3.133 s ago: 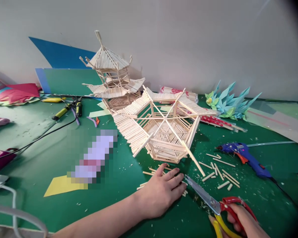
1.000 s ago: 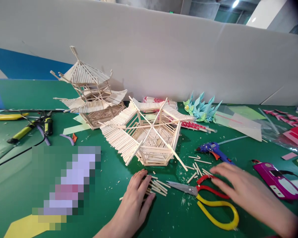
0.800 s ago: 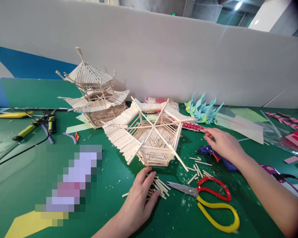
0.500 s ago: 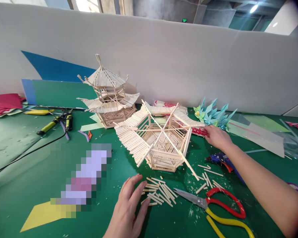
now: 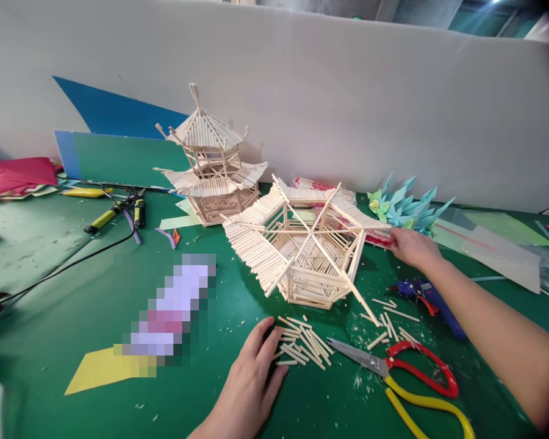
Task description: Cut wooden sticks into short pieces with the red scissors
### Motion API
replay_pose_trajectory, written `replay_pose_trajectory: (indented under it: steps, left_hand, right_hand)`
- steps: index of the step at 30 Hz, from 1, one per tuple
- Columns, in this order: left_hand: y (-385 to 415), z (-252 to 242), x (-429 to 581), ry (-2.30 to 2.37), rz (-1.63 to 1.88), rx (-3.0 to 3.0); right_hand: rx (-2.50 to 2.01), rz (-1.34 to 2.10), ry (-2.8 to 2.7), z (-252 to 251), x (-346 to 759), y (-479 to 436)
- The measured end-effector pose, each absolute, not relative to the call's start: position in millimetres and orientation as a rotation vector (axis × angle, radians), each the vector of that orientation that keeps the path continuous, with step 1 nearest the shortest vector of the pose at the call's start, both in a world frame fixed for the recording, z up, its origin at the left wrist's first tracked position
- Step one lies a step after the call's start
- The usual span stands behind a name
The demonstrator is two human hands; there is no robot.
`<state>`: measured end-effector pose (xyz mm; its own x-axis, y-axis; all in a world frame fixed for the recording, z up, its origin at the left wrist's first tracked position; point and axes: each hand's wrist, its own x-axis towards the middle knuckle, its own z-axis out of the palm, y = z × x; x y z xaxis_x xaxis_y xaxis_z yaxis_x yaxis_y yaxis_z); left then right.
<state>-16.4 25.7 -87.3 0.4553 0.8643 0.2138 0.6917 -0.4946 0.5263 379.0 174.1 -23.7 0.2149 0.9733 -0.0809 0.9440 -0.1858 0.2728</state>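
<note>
A six-sided pavilion model of thin wooden sticks (image 5: 251, 250) stands in the middle, its roof partly covered with rows of sticks. My right hand (image 5: 412, 247) reaches to its far right roof corner, fingers drawn together beside the stick tip and the end of a red-patterned packet (image 5: 377, 238); what they grip is hidden. Closer to me, my left hand (image 5: 256, 366) rests at the left edge of a pile of short cut sticks (image 5: 308, 344), fingers apart and holding nothing visible. Scissors with red and yellow handles (image 5: 379, 364) lie open right of the pile.
A finished-looking two-tier stick pagoda (image 5: 210, 164) stands behind left. Blue paper flowers (image 5: 409, 204) sit at the back right, a blue glue gun (image 5: 432, 302) below my right forearm. Yellow-black pliers (image 5: 119, 213), a cable and yellow paper (image 5: 100, 369) lie left. A white partition (image 5: 324, 103) rises behind.
The view has shifted, moving the whole scene slightly right and up in the picture. My left hand stays by the stick pile, its fingers slightly more curled; my right hand remains at the roof corner.
</note>
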Motion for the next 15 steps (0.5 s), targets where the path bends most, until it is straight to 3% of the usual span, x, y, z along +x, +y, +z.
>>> replay_pose_trajectory:
  steps: [10, 15]
  left_hand:
    - [51.3, -75.6, -9.1, 1.165, 0.654, 2.355]
    - [48.0, -68.1, -11.1, 1.141, 0.928, 2.380]
  right_hand:
    - [2.452, -0.004, 2.057, 26.3, 402.1, 134.0]
    - [2.798, 0.097, 2.143, 52.4, 436.6, 90.9]
